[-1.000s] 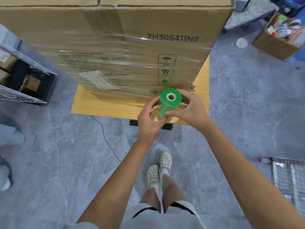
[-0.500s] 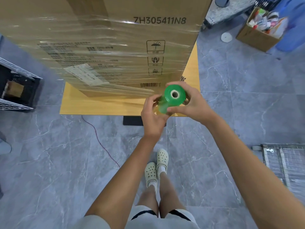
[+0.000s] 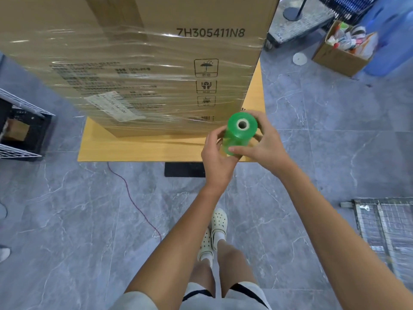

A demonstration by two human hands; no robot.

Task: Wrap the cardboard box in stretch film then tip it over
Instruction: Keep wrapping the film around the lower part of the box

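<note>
Far left: white wire basket point(image 3: 13, 151) on the grey floor point(image 3: 67, 220), black crate point(image 3: 42, 130) set inside it. Just right of that, thin purple cable point(image 3: 134, 204) trailing across the floor from the front edge of the desk point(image 3: 138, 148).

On the desk's yellow wooden top, upright and filling the upper left of the view: cardboard box point(image 3: 201, 14), printed 7H305411N8 near its right edge, three handling symbols stacked below the code. Clear stretch film point(image 3: 100, 70) banded round the box's middle and lower part, wrinkled and glossy; top strip of the box bare. White shipping label point(image 3: 114, 106) under the film, tilted, low on the near face. Black base point(image 3: 184, 169) showing beneath the desk's front edge.

Right of centre, in front of the box's lower right corner and above the desk's front edge: green roll point(image 3: 239, 137) of film, tilted so that its hollow core faces the camera. Left hand point(image 3: 218, 157) wrapped round the roll's lower end from the left. Right hand point(image 3: 268, 146) clamped on it from the right, thumb laid across the near side, fingers behind. Both hands close together, touching near the roll's base. Any strand from roll to box: impossible to tell.

Below the hands, between the forearms: white clogs point(image 3: 215, 229) on the floor.

Upper right: white disc point(image 3: 299, 58) on the floor, then a small open carton point(image 3: 339, 57) full of mixed items, beside something blue point(image 3: 388, 41). Lower right edge: wire rack point(image 3: 384, 224) flat on the floor.
</note>
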